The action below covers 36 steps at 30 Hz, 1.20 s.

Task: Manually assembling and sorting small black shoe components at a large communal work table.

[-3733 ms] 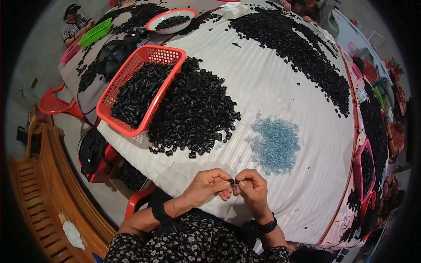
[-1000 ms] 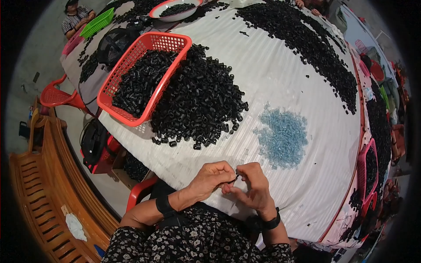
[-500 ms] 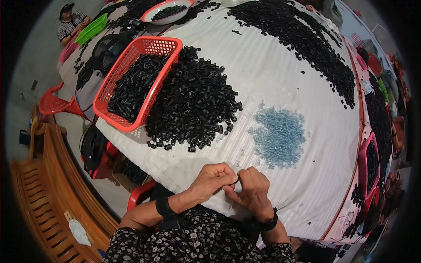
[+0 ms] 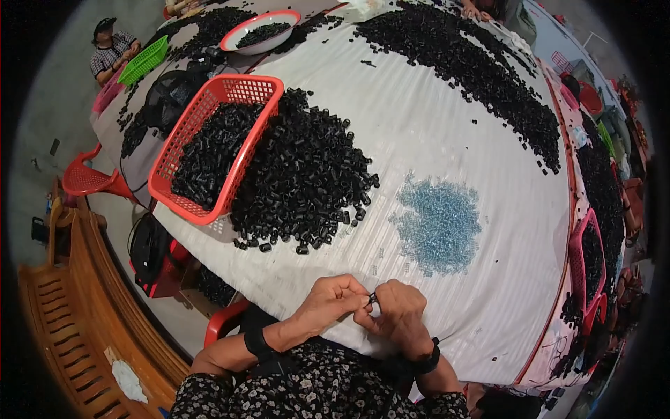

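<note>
A: What are the hands doing?

B: The left hand point(image 4: 333, 302) and right hand point(image 4: 398, 314) meet at the near edge of the table point(image 4: 447, 112), fingertips touching. Both pinch one small black part point(image 4: 373, 299) between them; it is too small to make out its shape.

A: So the fingers are closed?

B: Yes, both hands are curled, with thumb and forefingers clamped on that part. Each wrist wears a dark band.

A: What lies around them?

B: Just ahead of the right hand, a little to its right, sits a heap of pale blue bits point(image 4: 440, 223) on the white cloth. Ahead and to the left of the left hand is a big pile of black pieces point(image 4: 307, 174), and touching that pile's left side is a red basket point(image 4: 183, 162) full of the same black pieces.

A: Further off?

B: Well beyond both hands a long band of black pieces point(image 4: 474, 77) curves across the far side. Far ahead on the left is a white bowl point(image 4: 259, 33) holding more of them. Far to the right of the right hand a pink basket point(image 4: 578, 265) stands at the table's rim.

A: Anyone else?

B: A person point(image 4: 110, 50) sits far off to the left by a green basket point(image 4: 144, 61).
</note>
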Each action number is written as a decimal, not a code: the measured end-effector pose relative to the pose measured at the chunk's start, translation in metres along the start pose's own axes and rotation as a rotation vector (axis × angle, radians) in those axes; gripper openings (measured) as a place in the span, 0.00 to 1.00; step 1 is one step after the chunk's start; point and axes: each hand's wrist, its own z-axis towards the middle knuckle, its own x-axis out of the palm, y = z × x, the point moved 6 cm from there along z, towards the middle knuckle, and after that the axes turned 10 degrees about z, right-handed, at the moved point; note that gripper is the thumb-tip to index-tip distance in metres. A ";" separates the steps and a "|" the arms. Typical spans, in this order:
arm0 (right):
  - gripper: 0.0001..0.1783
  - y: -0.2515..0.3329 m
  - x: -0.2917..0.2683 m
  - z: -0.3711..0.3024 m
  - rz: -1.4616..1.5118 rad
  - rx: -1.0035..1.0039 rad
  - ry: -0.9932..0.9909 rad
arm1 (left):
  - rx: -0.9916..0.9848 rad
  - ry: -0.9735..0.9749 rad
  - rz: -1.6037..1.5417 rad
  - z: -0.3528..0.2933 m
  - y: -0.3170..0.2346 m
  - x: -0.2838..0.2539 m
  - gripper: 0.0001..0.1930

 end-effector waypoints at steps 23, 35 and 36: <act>0.22 -0.003 0.013 -0.007 -0.109 -0.028 -0.089 | 0.155 -0.173 0.323 0.003 -0.004 0.002 0.01; 0.21 -0.011 0.010 -0.009 -0.088 0.023 -0.121 | 0.277 -0.238 0.317 0.007 -0.016 0.010 0.05; 0.21 -0.012 0.010 -0.009 -0.067 0.027 -0.129 | 0.213 -0.219 0.315 0.007 -0.014 0.009 0.03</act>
